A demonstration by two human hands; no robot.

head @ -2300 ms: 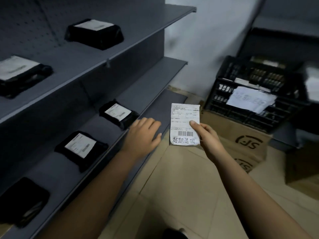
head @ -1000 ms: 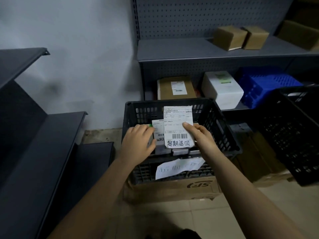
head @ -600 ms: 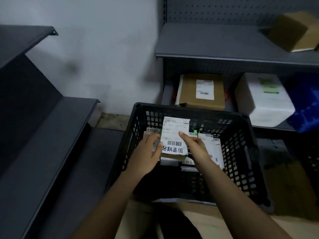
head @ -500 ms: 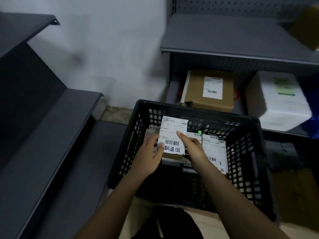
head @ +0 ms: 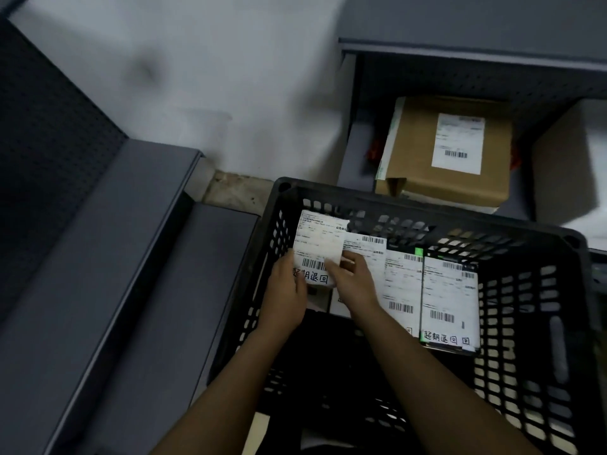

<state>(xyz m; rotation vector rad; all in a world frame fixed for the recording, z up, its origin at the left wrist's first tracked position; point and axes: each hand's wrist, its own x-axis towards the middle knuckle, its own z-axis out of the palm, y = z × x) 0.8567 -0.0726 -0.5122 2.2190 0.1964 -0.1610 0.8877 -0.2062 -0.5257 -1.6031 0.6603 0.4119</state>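
- Grip: the right hand (head: 354,284) pinches the lower right edge of the label (head: 318,239) between thumb and fingertips; the left hand (head: 285,292) curls its fingers on the lower left edge.
- Position: the label is held upright at the left end inside the crate (head: 410,210), overlapping the nearest of the parcels (head: 448,300).
- Risk: the limp sheet may buckle or tear under uneven pull. Released early, it could slide down beside the wall, out of sight.
- Label: thin white paper, printed barcode, handwritten black characters.
- Crate: rigid black plastic with lattice walls whose edges may snag paper.
- Parcels: flat, white-labelled, standing in a row.
- Beyond: matte brown cardboard box (head: 423,172) on a grey metal shelf (head: 358,165).
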